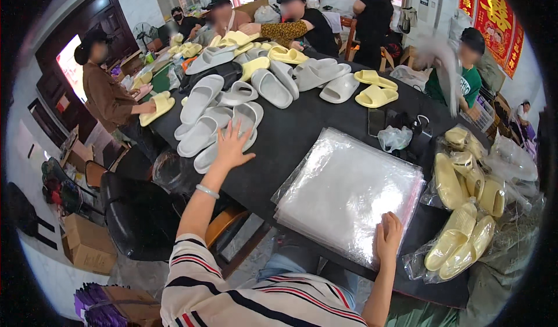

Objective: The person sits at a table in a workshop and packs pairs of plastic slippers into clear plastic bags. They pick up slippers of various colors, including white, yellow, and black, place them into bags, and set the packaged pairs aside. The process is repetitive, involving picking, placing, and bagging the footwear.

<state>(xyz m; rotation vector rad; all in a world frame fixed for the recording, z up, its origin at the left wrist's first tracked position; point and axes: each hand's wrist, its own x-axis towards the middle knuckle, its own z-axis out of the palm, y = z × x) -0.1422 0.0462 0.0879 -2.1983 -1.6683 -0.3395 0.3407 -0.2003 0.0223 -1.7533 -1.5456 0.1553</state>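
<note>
My left hand [232,145] is open with fingers spread, stretched to the near end of a heap of slippers. Its fingertips reach over a grey slipper [247,118] there; whether they touch it I cannot tell. My right hand [389,235] lies on the right part of a stack of clear plastic bags [343,193], fingers loosely bent and apart, not visibly gripping a bag. The stack rests on the black tabletop [273,170] in front of me. Grey and pale yellow slippers make up the heap, with a yellow pair [376,88] at its right end.
Bagged yellow slippers [459,240] are piled at the right edge. A small crumpled plastic bag [394,138] lies behind the stack. Several people stand or sit around the table; one in brown [110,91] holds a yellow slipper [157,108]. A black chair [139,216] stands at left.
</note>
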